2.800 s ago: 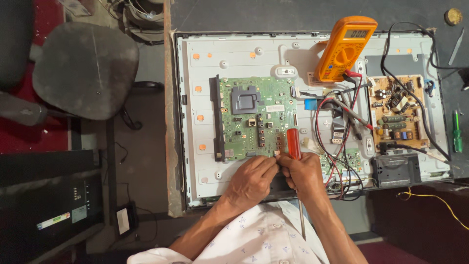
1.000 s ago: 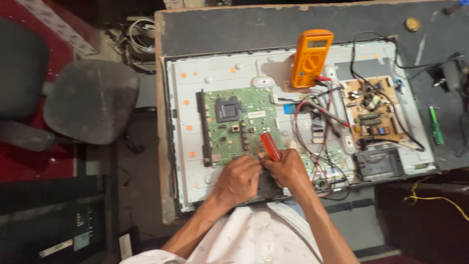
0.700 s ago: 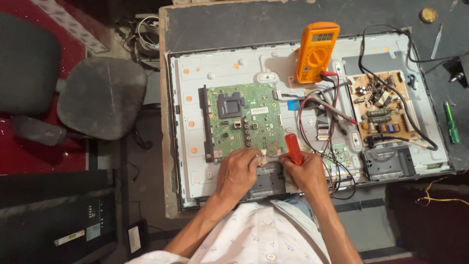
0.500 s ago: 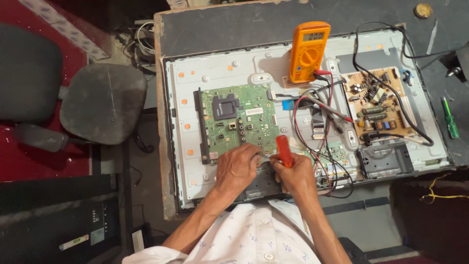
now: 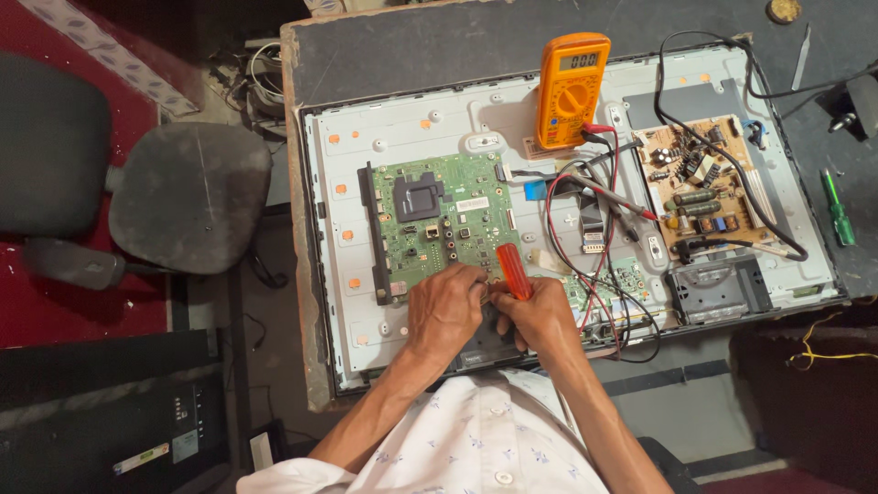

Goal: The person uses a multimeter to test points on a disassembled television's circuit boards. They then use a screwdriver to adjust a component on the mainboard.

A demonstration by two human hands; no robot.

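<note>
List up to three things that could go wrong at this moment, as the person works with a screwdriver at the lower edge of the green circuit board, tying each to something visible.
1. The red-handled screwdriver in the right hand might slip and gouge the green circuit board.
2. The left hand rests right at the tip, so a slip could jab its fingers.
3. Red and black test leads trail beside the right wrist; a snag could tug the orange multimeter.

A dark table holds a big flat TV back panel that covers most of it. At 3 o'clock a green screwdriver lies on the bare table. At 1 o'clock sit a small round cap and a thin gray tool.
</note>
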